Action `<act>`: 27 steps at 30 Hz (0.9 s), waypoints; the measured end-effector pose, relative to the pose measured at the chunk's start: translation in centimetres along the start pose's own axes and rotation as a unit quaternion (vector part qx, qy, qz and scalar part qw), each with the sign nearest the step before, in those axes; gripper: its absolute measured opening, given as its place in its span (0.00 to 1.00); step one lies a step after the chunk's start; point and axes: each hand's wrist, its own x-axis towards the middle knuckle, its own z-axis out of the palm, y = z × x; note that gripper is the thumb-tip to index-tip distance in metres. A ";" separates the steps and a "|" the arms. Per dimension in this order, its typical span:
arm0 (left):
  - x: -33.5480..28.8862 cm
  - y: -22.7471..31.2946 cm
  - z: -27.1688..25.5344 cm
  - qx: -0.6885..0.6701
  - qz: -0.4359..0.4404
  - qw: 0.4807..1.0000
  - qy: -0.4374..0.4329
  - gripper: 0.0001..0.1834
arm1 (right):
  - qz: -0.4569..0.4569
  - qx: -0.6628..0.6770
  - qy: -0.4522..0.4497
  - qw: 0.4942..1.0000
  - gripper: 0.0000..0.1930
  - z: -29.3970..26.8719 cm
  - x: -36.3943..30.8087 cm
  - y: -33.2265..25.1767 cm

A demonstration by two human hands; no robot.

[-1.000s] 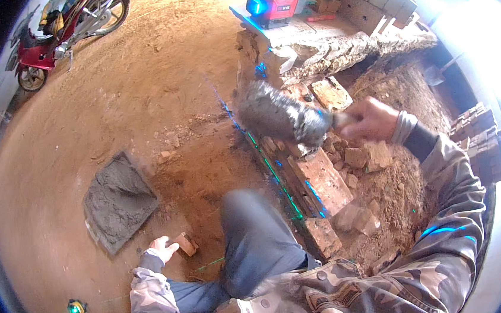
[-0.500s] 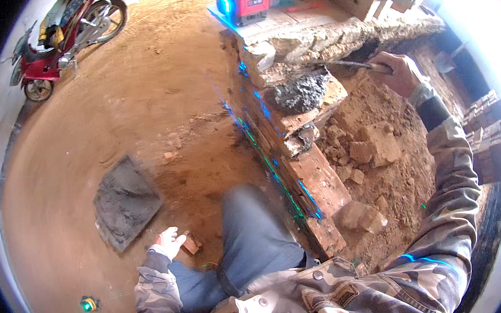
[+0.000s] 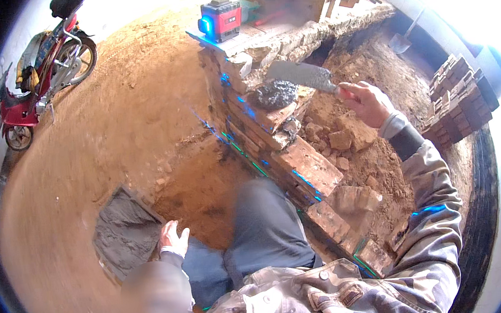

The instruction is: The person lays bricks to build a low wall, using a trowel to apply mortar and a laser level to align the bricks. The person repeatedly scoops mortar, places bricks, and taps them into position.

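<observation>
My right hand point(image 3: 368, 104) is closed round the handle of a trowel point(image 3: 300, 74). Its grey blade points left, with the broad face showing, above and just beyond a dark lump of wet mortar point(image 3: 277, 96). That lump sits on the bricks of a low wall point(image 3: 309, 166). Down at the left, my left hand point(image 3: 174, 239) is by my knee with its fingers apart and nothing in them. It is close to the corner of a flat tray point(image 3: 141, 200) of grey mortar point(image 3: 123, 234).
A red-and-black laser level point(image 3: 224, 20) glows blue on the wall's far end, throwing blue and green lines along the brickwork. Rubble point(image 3: 350, 136) lies right of the wall. Beyond are stacked bricks point(image 3: 457, 99), a shovel point(image 3: 401, 41) and, far left, a red motorbike point(image 3: 47, 79).
The trowel has come nearer and left, its blade turning from edge-on to broad face. My left hand has moved slightly right toward my knee. The whole view has shifted.
</observation>
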 end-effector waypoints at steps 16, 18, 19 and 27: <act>0.1 0.4 -0.3 0.025 -0.075 0.997 0.013 0.28 | 0.088 0.002 -0.168 0.982 0.21 0.8 3.8 0.6; -0.2 0.3 -0.8 0.021 -0.088 0.996 0.022 0.27 | 0.146 0.090 -0.225 0.959 0.24 -0.1 4.3 -2.8; -0.4 -0.1 -0.7 0.019 -0.091 0.995 0.022 0.27 | 0.174 0.132 -0.251 0.943 0.25 -0.4 4.5 -4.1; -0.2 -0.3 -1.1 0.020 -0.107 0.994 0.021 0.27 | 0.129 0.110 -0.285 0.944 0.24 -1.9 3.8 -8.0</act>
